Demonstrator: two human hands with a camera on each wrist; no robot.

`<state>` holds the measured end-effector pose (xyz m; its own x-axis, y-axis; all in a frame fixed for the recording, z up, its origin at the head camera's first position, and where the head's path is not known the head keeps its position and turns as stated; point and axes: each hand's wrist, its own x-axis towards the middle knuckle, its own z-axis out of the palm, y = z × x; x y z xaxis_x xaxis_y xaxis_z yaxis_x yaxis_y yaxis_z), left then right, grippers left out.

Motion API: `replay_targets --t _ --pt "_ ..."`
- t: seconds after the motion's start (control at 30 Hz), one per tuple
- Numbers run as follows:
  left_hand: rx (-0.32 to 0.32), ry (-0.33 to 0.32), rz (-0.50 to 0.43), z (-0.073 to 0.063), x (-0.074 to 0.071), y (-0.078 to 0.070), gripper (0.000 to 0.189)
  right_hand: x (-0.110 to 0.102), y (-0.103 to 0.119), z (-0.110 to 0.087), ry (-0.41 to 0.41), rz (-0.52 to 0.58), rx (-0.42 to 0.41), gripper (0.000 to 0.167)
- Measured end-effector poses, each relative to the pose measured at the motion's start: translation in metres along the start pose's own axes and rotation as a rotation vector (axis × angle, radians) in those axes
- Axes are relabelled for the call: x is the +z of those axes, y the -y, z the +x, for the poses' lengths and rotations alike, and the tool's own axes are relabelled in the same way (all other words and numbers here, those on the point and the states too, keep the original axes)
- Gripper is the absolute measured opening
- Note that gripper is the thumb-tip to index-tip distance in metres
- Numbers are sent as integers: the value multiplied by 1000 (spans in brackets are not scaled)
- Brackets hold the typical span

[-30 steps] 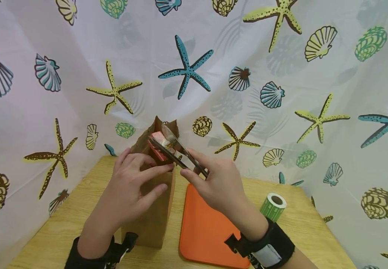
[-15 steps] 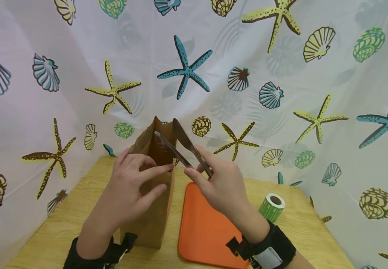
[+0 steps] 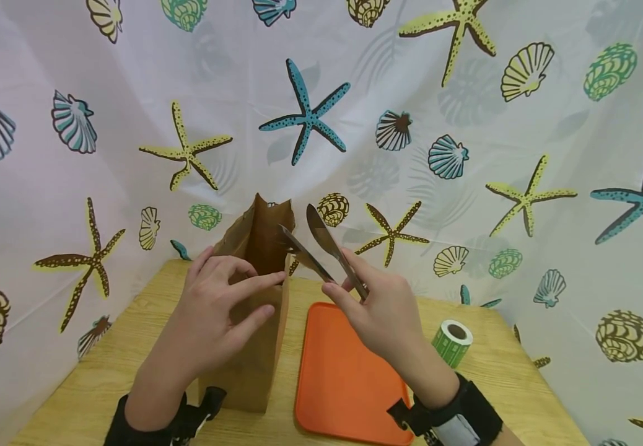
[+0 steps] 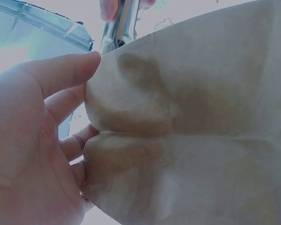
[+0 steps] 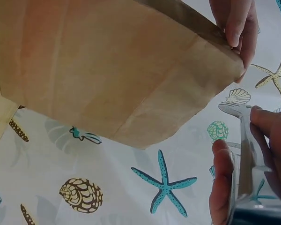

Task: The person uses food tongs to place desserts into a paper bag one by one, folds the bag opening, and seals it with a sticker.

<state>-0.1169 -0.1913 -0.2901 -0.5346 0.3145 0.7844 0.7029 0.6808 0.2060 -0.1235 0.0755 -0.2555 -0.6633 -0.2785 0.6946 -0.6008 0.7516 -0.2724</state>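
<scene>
A tall brown paper bag [image 3: 246, 371] stands with its mouth gaping at the top. At its rim is my left hand [image 3: 215, 306]; in the left wrist view that hand [image 4: 33, 136] holds the paper edge between thumb and fingers. My right hand [image 3: 385, 313] grips a pair of metal tongs [image 3: 321, 234] to the right of the bag mouth. The tongs' arms are spread, and nothing sits between their tips. In the right wrist view the tongs [image 5: 246, 154] are outside the bag. The bag's contents are hidden.
An orange tray [image 3: 349, 378] lies on the wooden table [image 3: 115, 347], right of the bag. Further right stands a roll of green labels [image 3: 452, 344]. A curtain [image 3: 355, 173] printed with shells and starfish surrounds the table.
The red-and-white item in the tongs a second ago has left them at the bag mouth. The tongs have spread and moved right, away from the bag. My left hand has stayed put.
</scene>
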Motion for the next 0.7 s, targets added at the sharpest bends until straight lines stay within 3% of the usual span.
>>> replay_targets --t 0.7 --pt "28 -36 6 2 6 -3 42 -4 -32 -15 -36 -88 72 65"
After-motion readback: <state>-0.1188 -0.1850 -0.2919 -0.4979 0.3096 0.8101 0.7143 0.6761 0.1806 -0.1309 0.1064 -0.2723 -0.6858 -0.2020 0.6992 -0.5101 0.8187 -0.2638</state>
